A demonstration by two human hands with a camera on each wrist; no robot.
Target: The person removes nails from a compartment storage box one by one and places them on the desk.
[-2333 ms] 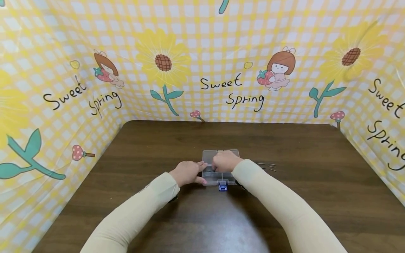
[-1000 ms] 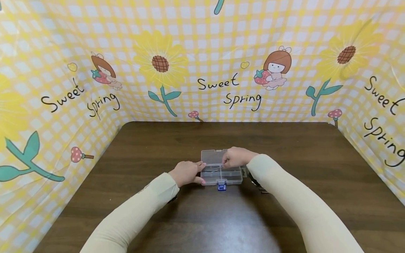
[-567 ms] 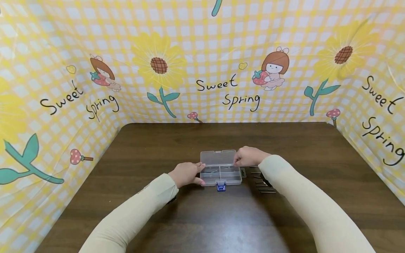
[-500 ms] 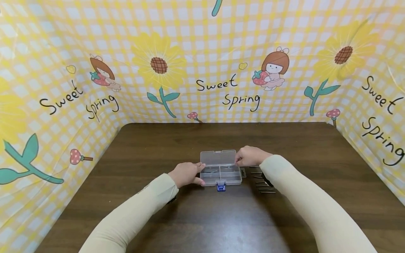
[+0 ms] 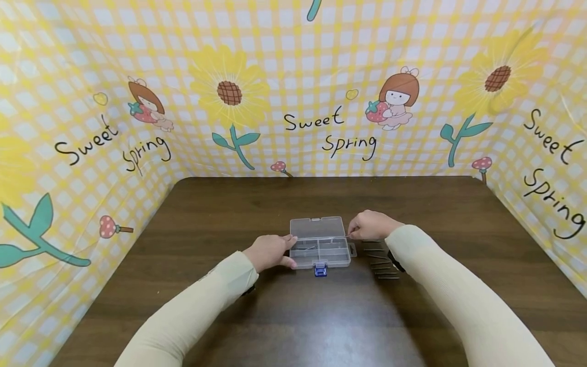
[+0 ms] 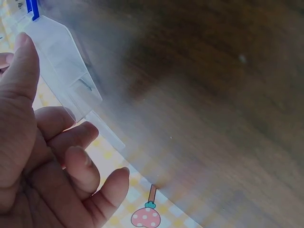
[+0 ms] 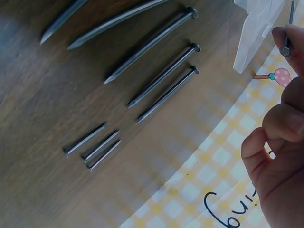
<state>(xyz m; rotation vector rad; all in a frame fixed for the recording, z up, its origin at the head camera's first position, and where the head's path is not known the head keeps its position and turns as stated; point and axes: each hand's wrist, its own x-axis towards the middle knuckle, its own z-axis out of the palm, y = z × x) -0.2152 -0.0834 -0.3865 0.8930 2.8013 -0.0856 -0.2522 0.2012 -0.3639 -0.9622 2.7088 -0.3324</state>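
Observation:
A clear plastic compartment box (image 5: 334, 259) lies with its lid (image 5: 316, 228) raised at the back and a blue latch (image 5: 320, 270) at the front. My left hand (image 5: 270, 252) holds its left end, thumb at the front corner and fingers at the side rim. Thin nails (image 5: 306, 248) lie in the back left compartment. Just past the box's right end, my right hand (image 5: 370, 224) pinches a nail (image 7: 285, 50) between thumb and forefinger; its head shows in the right wrist view.
Several nails lie apart on the table right of the box: long thick ones (image 7: 151, 45), medium ones (image 7: 166, 97) and short ones (image 7: 100, 147). A hanging tab (image 5: 352, 250) juts from the box's right end. Patterned cloth (image 5: 257, 153) walls off the table's back and sides.
My right hand has come out of the box's left part and moved right, past its right end, with the nail. More nails on the table show now. My left hand stays put.

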